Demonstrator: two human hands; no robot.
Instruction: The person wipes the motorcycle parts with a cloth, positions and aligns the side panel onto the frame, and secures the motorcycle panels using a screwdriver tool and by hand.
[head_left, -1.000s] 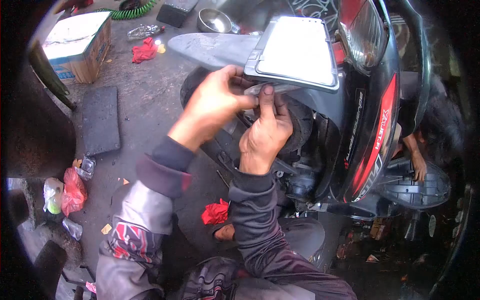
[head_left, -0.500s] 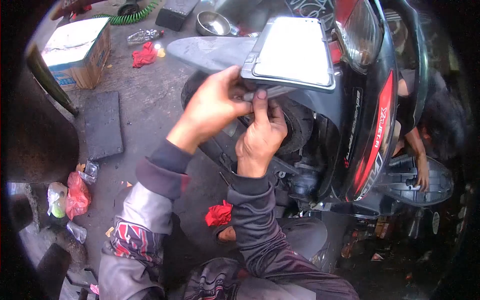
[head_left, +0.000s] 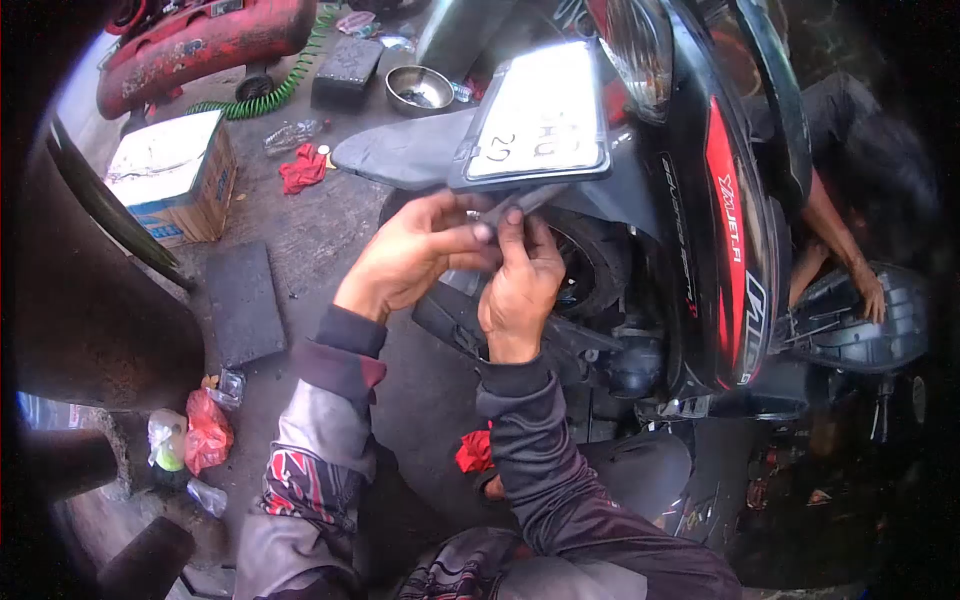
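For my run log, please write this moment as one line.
left hand: beside grey strip, grip unclear | right hand: pinching grey strip | grey strip: beneath licence plate | red cloth: on ground

head-worn view, facing forward and steeply down, both forearms (head_left: 320,430) close below, scooter (head_left: 735,230) within near range

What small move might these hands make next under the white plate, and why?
Perhaps the left hand should pinch the near end of the grey strip: the right hand seems to grip it below the white plate, but the left fingertips look loose.
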